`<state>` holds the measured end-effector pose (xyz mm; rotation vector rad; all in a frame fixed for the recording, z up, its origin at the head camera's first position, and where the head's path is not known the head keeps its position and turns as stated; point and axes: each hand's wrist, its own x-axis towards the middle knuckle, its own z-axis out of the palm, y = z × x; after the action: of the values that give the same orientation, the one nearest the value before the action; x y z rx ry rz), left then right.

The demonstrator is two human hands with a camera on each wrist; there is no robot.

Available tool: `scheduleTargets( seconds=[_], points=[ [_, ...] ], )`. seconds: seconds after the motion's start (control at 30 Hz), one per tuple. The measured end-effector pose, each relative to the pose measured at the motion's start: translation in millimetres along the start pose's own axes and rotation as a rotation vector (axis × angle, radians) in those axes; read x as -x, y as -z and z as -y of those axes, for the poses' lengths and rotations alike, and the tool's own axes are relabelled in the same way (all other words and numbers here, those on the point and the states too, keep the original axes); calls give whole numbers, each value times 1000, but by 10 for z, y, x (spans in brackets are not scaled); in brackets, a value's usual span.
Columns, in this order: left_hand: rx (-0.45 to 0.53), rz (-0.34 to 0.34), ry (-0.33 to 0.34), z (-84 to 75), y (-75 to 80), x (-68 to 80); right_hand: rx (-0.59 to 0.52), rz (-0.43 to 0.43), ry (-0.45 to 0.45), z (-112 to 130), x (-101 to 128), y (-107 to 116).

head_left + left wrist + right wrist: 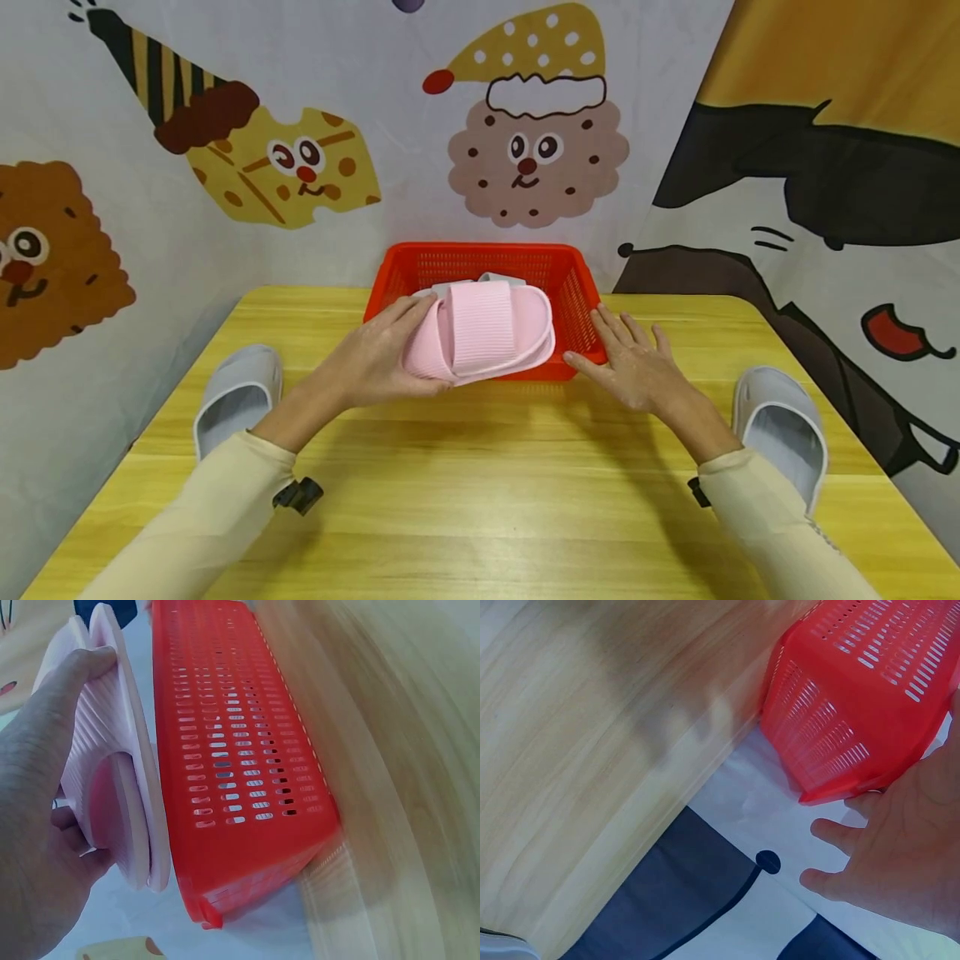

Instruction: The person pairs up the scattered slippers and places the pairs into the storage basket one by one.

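My left hand (382,354) grips a pink ribbed slipper (487,332) by its heel end, holding it above the front rim of a red plastic basket (573,287). In the left wrist view my thumb lies over the pink slipper (112,780) just beside the red basket (232,750). A grey slipper (450,287) lies inside the basket behind the pink one, mostly hidden. My right hand (633,362) rests with straight fingers against the basket's front right corner. The right wrist view shows that right hand (900,847) spread beside the basket (855,697).
A grey slipper (236,400) lies on the yellow wooden table (480,492) at the left, another grey slipper (783,425) at the right edge. Cartoon-printed cloth (525,142) hangs close behind the basket and along both sides.
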<state>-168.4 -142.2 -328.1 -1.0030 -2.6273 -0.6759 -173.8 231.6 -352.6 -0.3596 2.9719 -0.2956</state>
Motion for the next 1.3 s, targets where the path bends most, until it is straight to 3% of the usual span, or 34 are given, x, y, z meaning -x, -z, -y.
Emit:
scheduleTargets(
  seconds=[0.37, 0.6, 0.83, 1.03, 1.3],
  points=[
    [31, 56, 48, 107, -26, -113, 3, 13, 1, 12, 16, 9],
    [-102, 23, 22, 138, -18, -248, -10, 11, -4, 16, 1, 0],
    [-110, 32, 32, 148, -24, -345, -5, 3, 0, -8, -5, -18],
    [-94, 87, 73, 152, -27, -465, -12, 1, -4, -9, 1, -15],
    [-74, 226, 126, 150, -98, -589, -16, 6, -11, 11, -5, -16]
  ],
)
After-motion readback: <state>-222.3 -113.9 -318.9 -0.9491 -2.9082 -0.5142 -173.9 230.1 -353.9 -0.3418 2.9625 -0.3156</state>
